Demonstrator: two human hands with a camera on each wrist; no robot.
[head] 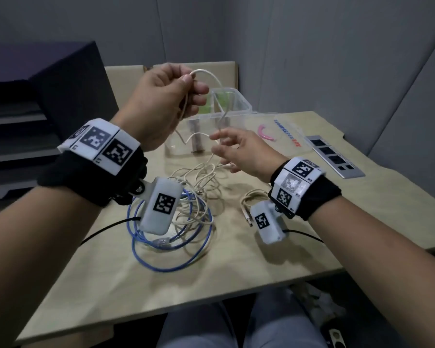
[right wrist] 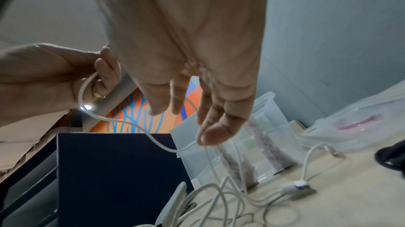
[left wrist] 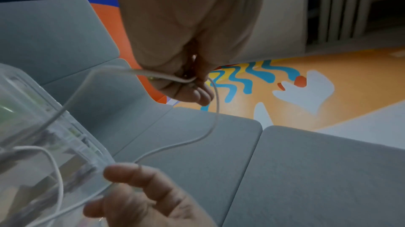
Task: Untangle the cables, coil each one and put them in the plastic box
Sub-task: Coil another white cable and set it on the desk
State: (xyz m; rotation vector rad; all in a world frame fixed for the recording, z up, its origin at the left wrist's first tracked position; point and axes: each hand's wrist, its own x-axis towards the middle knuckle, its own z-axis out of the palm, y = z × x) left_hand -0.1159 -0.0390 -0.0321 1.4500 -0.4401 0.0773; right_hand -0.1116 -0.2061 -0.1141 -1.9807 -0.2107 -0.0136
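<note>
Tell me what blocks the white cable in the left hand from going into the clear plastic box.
No solid thing does: the clear plastic box stands open, lid off. But the thin white cable held by the left hand still runs down into the tangle with the blue cable.

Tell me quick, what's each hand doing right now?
Left hand: closed, pinching the white cable.
Right hand: open, fingers spread, cable touching its fingertips.
</note>
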